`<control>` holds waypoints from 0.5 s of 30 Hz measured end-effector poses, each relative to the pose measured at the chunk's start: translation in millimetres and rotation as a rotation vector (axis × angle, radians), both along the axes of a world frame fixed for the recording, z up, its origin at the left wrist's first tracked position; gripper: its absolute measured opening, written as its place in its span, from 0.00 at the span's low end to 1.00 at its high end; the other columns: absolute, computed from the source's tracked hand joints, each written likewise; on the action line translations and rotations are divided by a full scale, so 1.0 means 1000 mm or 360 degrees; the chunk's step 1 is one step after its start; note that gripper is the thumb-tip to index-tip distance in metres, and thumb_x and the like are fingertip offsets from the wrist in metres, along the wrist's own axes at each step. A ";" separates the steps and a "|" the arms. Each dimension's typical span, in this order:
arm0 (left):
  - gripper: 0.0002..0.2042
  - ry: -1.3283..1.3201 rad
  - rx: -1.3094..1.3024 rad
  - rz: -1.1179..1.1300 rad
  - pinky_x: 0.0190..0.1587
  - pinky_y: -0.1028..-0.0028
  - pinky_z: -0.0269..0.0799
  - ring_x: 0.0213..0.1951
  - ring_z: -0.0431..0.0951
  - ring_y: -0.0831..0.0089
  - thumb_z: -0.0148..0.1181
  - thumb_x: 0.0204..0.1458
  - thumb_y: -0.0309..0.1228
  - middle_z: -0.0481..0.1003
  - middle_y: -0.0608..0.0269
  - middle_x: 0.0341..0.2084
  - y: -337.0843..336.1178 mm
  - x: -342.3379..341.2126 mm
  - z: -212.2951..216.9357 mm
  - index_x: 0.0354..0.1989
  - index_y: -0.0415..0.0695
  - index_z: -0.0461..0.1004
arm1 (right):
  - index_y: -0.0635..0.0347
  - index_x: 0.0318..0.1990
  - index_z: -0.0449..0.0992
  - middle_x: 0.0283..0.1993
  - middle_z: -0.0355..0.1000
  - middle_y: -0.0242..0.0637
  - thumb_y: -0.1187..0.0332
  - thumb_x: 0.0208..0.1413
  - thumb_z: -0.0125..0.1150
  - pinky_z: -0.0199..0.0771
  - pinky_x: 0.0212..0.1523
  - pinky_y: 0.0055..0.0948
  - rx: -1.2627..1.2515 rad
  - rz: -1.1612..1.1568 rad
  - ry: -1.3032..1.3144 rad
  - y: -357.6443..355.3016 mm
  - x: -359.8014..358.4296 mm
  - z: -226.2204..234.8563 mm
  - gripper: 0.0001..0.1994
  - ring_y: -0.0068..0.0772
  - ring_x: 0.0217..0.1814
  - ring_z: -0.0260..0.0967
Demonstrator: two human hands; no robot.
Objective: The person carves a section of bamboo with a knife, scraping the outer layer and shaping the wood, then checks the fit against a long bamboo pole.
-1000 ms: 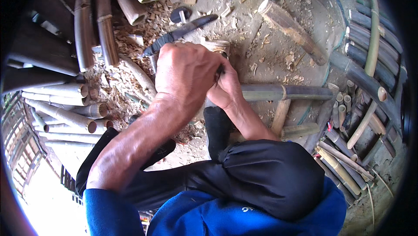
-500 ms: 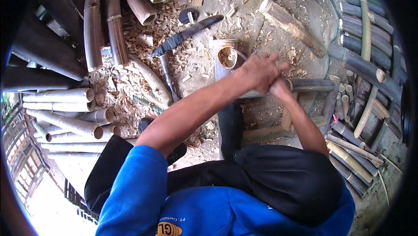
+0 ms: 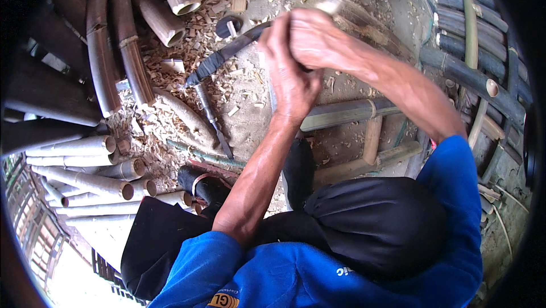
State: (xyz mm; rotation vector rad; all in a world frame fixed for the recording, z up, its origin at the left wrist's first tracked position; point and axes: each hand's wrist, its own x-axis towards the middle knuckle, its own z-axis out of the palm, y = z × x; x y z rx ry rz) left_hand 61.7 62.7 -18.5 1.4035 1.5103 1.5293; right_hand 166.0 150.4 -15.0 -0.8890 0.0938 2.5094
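Close together ahead of me, my left hand [image 3: 291,83] and my right hand [image 3: 310,38] meet, the right one higher and overlapping the left. Both look closed, with fingers bent round; whatever they grip is hidden between them. Beneath them, the cut bamboo tube is almost wholly covered. A bamboo rail [image 3: 347,114] runs rightward from under my left wrist, joined to a short bamboo crosspiece [image 3: 372,140]. To the left of my hands lies a large knife [image 3: 213,64] with a dark wrapped handle; its blade tip passes behind my left fingers.
Left of my left forearm a chisel [image 3: 209,116] lies among wood shavings [image 3: 153,131]. Stacked bamboo tubes [image 3: 85,180] fill the left side, and long bamboo poles [image 3: 133,52] stand beyond. More bamboo [image 3: 472,69] is piled at the right. A split bamboo piece [image 3: 369,23] lies behind my right forearm.
Both hands have moved left and farther away, from right of the cut tube to over it. My right forearm now reaches across from the right, and the view has shifted slightly.
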 end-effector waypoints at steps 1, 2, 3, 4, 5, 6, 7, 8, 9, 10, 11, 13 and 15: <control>0.45 0.0116 -0.0211 -0.0254 0.57 0.56 0.69 0.53 0.68 0.49 0.65 0.37 0.19 0.63 0.41 0.52 0.000 -0.001 0.000 0.69 0.42 0.55 | 0.58 0.41 0.73 0.39 0.74 0.38 0.68 0.62 0.53 0.76 0.47 0.35 0.0891 0.0669 -0.0672 -0.004 0.005 -0.004 0.06 0.33 0.40 0.72; 0.45 0.0217 -0.0416 -0.0497 0.54 0.55 0.73 0.51 0.70 0.47 0.65 0.35 0.18 0.64 0.40 0.52 0.001 0.003 0.003 0.69 0.45 0.56 | 0.60 0.44 0.73 0.41 0.74 0.41 0.68 0.63 0.52 0.76 0.50 0.36 0.1341 0.1044 -0.1214 -0.019 0.017 0.007 0.08 0.35 0.43 0.73; 0.43 0.0520 -0.0576 -0.0802 0.49 0.54 0.78 0.49 0.75 0.44 0.64 0.34 0.17 0.67 0.39 0.52 0.004 0.010 0.014 0.67 0.51 0.60 | 0.62 0.48 0.72 0.43 0.74 0.43 0.67 0.64 0.51 0.76 0.53 0.37 0.1776 0.1411 -0.1776 -0.038 0.034 0.021 0.10 0.37 0.47 0.73; 0.40 0.0704 -0.0661 -0.1236 0.50 0.54 0.78 0.50 0.76 0.46 0.64 0.34 0.16 0.69 0.41 0.53 0.010 0.014 0.018 0.63 0.53 0.64 | 0.64 0.51 0.71 0.45 0.74 0.45 0.67 0.65 0.51 0.76 0.56 0.38 0.2209 0.1772 -0.2323 -0.054 0.048 0.028 0.13 0.39 0.51 0.74; 0.37 0.0741 -0.0746 -0.1752 0.52 0.55 0.78 0.50 0.77 0.48 0.65 0.35 0.17 0.70 0.45 0.52 0.017 0.026 0.025 0.60 0.50 0.66 | 0.64 0.54 0.70 0.51 0.72 0.47 0.65 0.65 0.52 0.73 0.59 0.38 0.1690 0.1157 -0.2360 -0.094 0.082 -0.010 0.15 0.40 0.57 0.71; 0.35 0.0819 -0.0788 -0.1952 0.54 0.57 0.77 0.51 0.77 0.47 0.66 0.36 0.17 0.70 0.44 0.53 0.017 0.034 0.022 0.59 0.49 0.67 | 0.64 0.56 0.69 0.54 0.69 0.49 0.63 0.65 0.52 0.71 0.61 0.38 0.1434 0.0956 -0.2289 -0.105 0.082 -0.026 0.17 0.41 0.60 0.69; 0.35 0.0798 -0.0689 -0.1907 0.55 0.58 0.77 0.53 0.76 0.46 0.65 0.37 0.17 0.69 0.43 0.54 0.014 0.038 0.022 0.60 0.50 0.67 | 0.64 0.57 0.68 0.58 0.67 0.50 0.61 0.65 0.53 0.70 0.63 0.39 0.1164 0.0734 -0.2262 -0.119 0.090 -0.038 0.19 0.42 0.64 0.67; 0.35 0.0799 -0.0622 -0.1834 0.56 0.59 0.77 0.54 0.75 0.45 0.64 0.37 0.16 0.69 0.42 0.56 0.013 0.031 0.018 0.60 0.51 0.68 | 0.63 0.57 0.68 0.61 0.65 0.51 0.60 0.65 0.53 0.69 0.63 0.38 0.1141 0.0910 -0.2222 -0.102 0.071 -0.012 0.19 0.42 0.65 0.66; 0.36 0.0691 -0.0592 -0.1675 0.56 0.60 0.77 0.55 0.75 0.44 0.63 0.37 0.15 0.67 0.41 0.57 0.012 0.023 0.015 0.61 0.52 0.68 | 0.62 0.57 0.68 0.63 0.63 0.51 0.59 0.65 0.53 0.68 0.64 0.37 0.1105 0.1079 -0.2197 -0.092 0.058 0.006 0.20 0.41 0.66 0.64; 0.38 0.0557 -0.0531 -0.1548 0.56 0.60 0.77 0.55 0.74 0.43 0.62 0.36 0.14 0.66 0.40 0.59 0.011 0.020 0.018 0.62 0.53 0.68 | 0.64 0.57 0.68 0.58 0.67 0.50 0.60 0.63 0.55 0.70 0.63 0.39 0.1700 0.1646 -0.2346 -0.082 0.073 0.010 0.20 0.43 0.63 0.67; 0.39 0.0439 -0.0474 -0.1395 0.57 0.60 0.77 0.56 0.74 0.42 0.61 0.36 0.13 0.64 0.39 0.60 0.014 0.015 0.019 0.62 0.54 0.68 | 0.65 0.56 0.68 0.55 0.68 0.50 0.62 0.62 0.56 0.72 0.59 0.40 0.1836 0.1752 -0.2326 -0.067 0.069 0.020 0.19 0.44 0.59 0.69; 0.41 0.0249 -0.0470 -0.1133 0.57 0.60 0.77 0.57 0.73 0.40 0.59 0.35 0.10 0.60 0.37 0.64 0.020 0.004 0.024 0.64 0.56 0.67 | 0.65 0.53 0.70 0.49 0.71 0.50 0.66 0.59 0.59 0.77 0.52 0.42 0.2071 0.1997 -0.2296 -0.034 0.054 0.034 0.18 0.44 0.52 0.73; 0.45 0.0085 -0.0481 -0.0864 0.56 0.58 0.77 0.55 0.74 0.41 0.55 0.34 0.07 0.57 0.36 0.64 0.018 0.000 0.018 0.66 0.58 0.65 | 0.63 0.47 0.73 0.40 0.74 0.46 0.68 0.53 0.63 0.79 0.44 0.41 0.2505 0.2391 -0.2184 -0.005 0.033 0.039 0.15 0.38 0.42 0.75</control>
